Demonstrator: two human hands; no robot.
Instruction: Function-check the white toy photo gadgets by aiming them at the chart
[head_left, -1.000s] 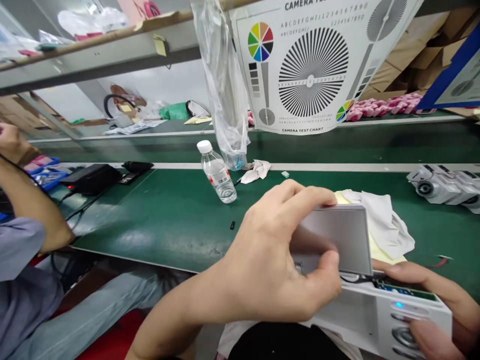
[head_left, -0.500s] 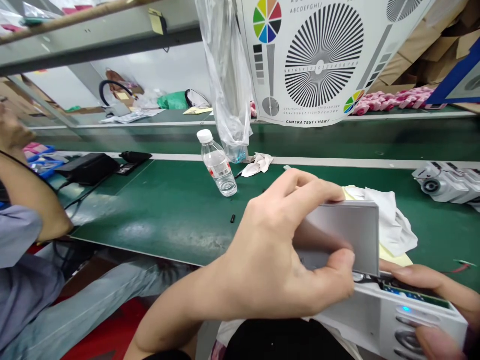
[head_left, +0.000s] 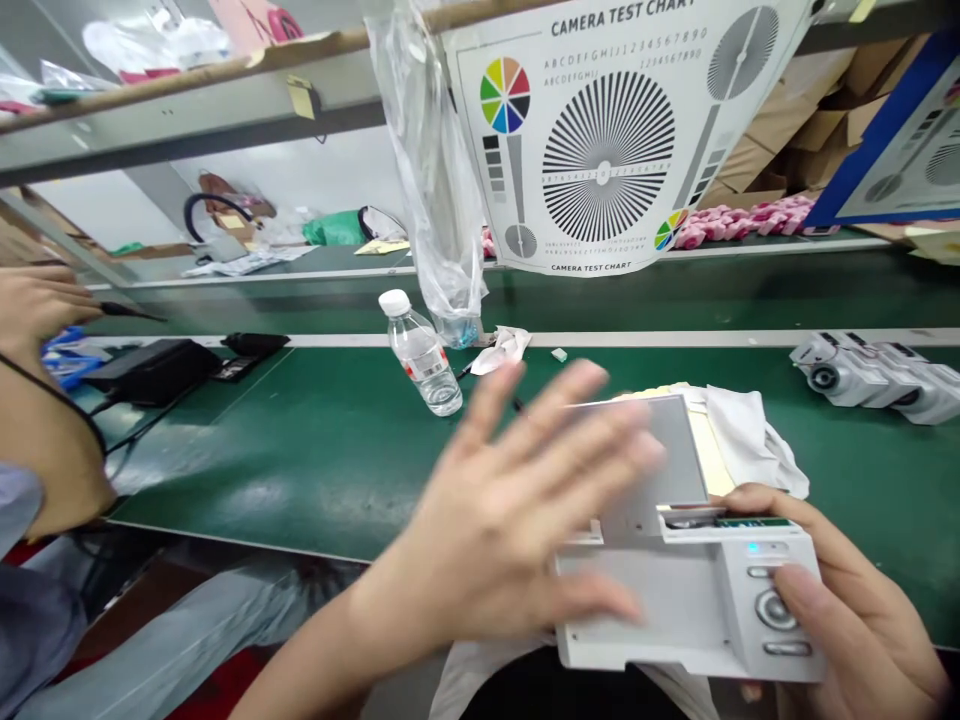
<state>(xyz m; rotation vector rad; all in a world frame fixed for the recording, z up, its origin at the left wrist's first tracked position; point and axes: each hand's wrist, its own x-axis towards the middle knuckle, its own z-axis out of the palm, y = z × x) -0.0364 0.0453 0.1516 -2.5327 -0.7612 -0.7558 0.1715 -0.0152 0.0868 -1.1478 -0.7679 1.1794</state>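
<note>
My right hand (head_left: 855,610) grips the right end of a white digital camera (head_left: 742,600), its thumb by the round control pad. A blue light glows above the buttons, and a strip of green circuit board shows at the open top edge. A flat grey screen panel (head_left: 679,460) stands up behind the camera's recessed face. My left hand (head_left: 510,510), blurred, is in front of the panel and the camera's left side, with fingers spread. It covers part of both; whether it touches them I cannot tell.
A water bottle (head_left: 424,355) stands on the green bench (head_left: 337,440). Behind my hands lie a white cloth (head_left: 754,440) and yellow paper. White camera units (head_left: 877,380) sit at the right. A test chart (head_left: 607,150) hangs ahead. At the left is another person's arm (head_left: 45,430).
My left hand has let go of the screen panel and spread its fingers. The camera has tilted to show more of its face and moved left in view. The co-worker's hand has come lower.
</note>
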